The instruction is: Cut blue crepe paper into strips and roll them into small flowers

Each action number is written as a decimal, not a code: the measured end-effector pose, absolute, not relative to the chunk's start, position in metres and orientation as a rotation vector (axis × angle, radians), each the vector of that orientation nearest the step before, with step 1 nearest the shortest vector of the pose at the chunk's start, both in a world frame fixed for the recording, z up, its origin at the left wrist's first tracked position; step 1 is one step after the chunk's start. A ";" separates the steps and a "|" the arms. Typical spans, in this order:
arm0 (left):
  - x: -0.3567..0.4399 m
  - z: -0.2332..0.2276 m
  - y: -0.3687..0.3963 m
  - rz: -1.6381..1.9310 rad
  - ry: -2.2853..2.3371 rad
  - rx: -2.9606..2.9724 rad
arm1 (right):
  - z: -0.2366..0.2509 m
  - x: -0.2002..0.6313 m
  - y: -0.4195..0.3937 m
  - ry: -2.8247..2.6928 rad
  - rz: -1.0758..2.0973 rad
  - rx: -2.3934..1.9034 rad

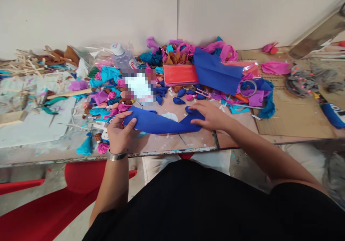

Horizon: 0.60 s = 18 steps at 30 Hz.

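Observation:
A long blue fabric strip stretches between my hands just above the front of the table. My left hand, with a metal-band watch at the wrist, pinches its left end between thumb and fingers. At the other end, my right hand curves its thumb and fingers around the strip's folded, bunched part. Small tied blue fabric pieces lie behind the strip. A pair of pink-handled scissors rests near them. Farther back, a larger blue fabric sheet lies over a red-orange flat pack.
Colourful scraps and a plastic bottle crowd the left-centre. Thin wooden sticks pile at far left. A tape roll sits right of centre, near cardboard. A red chair stands below the table's edge.

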State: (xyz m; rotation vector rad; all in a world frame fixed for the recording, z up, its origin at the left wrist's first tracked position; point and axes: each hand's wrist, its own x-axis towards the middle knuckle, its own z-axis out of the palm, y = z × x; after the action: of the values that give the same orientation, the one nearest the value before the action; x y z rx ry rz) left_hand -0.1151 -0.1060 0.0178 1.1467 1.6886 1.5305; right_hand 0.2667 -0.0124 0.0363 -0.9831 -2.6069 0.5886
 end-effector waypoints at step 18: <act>-0.123 0.005 -0.112 1.619 1.933 1.425 | 0.038 0.299 -0.028 -2.088 1.258 -1.407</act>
State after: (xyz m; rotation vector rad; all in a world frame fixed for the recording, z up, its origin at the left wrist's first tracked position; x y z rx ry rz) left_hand -0.1226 -0.1116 0.0046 1.4252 1.9333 1.6190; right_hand 0.2993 -0.0281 0.0384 -1.4065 -2.0883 1.2576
